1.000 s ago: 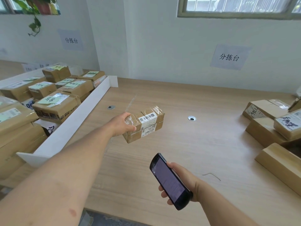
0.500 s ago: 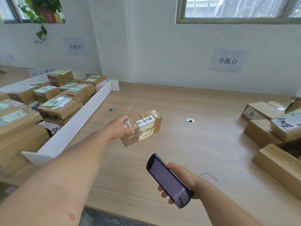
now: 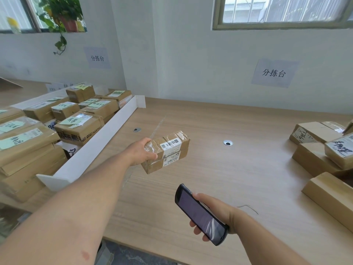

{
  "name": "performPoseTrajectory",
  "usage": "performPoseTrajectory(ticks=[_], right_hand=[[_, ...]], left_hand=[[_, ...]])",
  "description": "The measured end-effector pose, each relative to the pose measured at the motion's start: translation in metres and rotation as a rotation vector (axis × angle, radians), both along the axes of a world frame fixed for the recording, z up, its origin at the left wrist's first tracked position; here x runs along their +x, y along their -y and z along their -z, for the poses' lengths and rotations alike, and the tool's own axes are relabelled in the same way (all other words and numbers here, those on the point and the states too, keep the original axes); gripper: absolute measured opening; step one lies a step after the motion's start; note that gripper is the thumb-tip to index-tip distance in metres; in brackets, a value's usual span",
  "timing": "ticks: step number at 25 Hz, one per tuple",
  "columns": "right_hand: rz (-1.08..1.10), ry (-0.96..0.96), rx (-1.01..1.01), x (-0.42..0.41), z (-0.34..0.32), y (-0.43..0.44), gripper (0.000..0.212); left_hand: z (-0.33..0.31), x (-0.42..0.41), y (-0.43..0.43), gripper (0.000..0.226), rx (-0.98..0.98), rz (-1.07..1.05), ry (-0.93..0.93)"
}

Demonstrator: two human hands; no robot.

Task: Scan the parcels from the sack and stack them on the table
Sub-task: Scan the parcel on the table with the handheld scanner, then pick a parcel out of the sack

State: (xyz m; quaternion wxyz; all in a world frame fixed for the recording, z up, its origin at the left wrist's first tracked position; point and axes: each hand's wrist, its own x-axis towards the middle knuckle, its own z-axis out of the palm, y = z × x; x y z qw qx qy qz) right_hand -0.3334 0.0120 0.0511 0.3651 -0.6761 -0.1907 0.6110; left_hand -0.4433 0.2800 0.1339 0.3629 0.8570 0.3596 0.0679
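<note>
- The left hand (image 3: 142, 153) is stretched out over the table (image 3: 219, 180), fingers and thumb curled round the near end of a small taped parcel (image 3: 172, 152); the parcel is held clear of the wood and tilted a little, with its white label (image 3: 170, 145) turned up and toward the person.
- The right hand (image 3: 222, 211) sits nearer the body, fingers wrapped under a dark handheld scanner (image 3: 199, 213); the scanner's far end points up toward the parcel, and the two are well apart.
- The screen looks dark from where I stand; a sheen lies across it, so I cannot tell whether a read has registered.
- Judging by the pose, the scanning step is in hand; the label is presented and the scanner is aimed.
- Stacked boxes (image 3: 80, 127) fill the space beyond the white divider (image 3: 101, 142) on the left; a looser group of boxes (image 3: 315, 159) lies at the right edge of the table; the parcel hangs over the bare stretch between them.
- The next move, as I read it, calls for squaring the scanner's far end to the barcode on the label; after that, the parcel would be carried to a pile and set down flat on top.
- The tape is glossy and the grip takes only one end; a slip in transit or a read spoiled by glare seem the likeliest troubles.
</note>
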Motion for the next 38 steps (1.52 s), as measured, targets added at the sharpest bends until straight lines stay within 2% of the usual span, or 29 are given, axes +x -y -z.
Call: performPoseTrajectory(ticks=[5, 7, 10, 16, 18, 21, 24, 28, 31, 34, 36, 38], right_hand=[[-0.005, -0.023, 0.058, -0.007, -0.01, -0.01, 0.073], [-0.015, -0.035, 0.099, -0.013, -0.018, -0.021, 0.066], [-0.08, -0.068, 0.163, -0.028, -0.026, -0.042, 0.067], [-0.267, -0.156, 0.19, -0.084, -0.026, -0.079, 0.067], [-0.351, -0.215, 0.159, -0.107, -0.026, -0.089, 0.065], [-0.475, -0.281, 0.139, -0.147, -0.03, -0.102, 0.069], [-0.553, -0.25, 0.147, -0.188, -0.035, -0.117, 0.072], [-0.616, -0.225, 0.146, -0.246, -0.044, -0.138, 0.061], [-0.678, -0.275, 0.126, -0.284, -0.043, -0.156, 0.061], [-0.693, -0.295, 0.124, -0.315, -0.036, -0.17, 0.061], [-0.709, -0.292, 0.125, -0.328, -0.03, -0.178, 0.065], [-0.729, -0.298, 0.131, -0.333, -0.024, -0.185, 0.075]], left_hand=[[-0.003, -0.014, 0.004, 0.062, -0.005, -0.054, 0.016], [-0.005, -0.033, 0.004, 0.062, -0.007, -0.11, 0.027], [-0.005, -0.073, 0.001, 0.064, -0.004, -0.222, 0.027], [-0.007, -0.196, 0.022, 0.064, -0.006, -0.55, 0.077], [-0.014, -0.238, 0.031, 0.058, 0.046, -0.65, 0.064], [-0.024, -0.296, 0.042, 0.061, 0.112, -0.782, 0.064], [-0.03, -0.347, 0.054, 0.063, 0.134, -0.881, 0.073], [-0.029, -0.416, 0.06, 0.068, 0.152, -1.006, 0.087], [-0.024, -0.461, 0.062, 0.077, 0.142, -1.104, 0.034], [-0.006, -0.493, 0.058, 0.1, -0.116, -1.069, -0.143], [0.009, -0.504, 0.053, 0.092, -0.192, -0.988, -0.292], [0.016, -0.509, 0.047, 0.081, -0.143, -0.958, -0.326]])
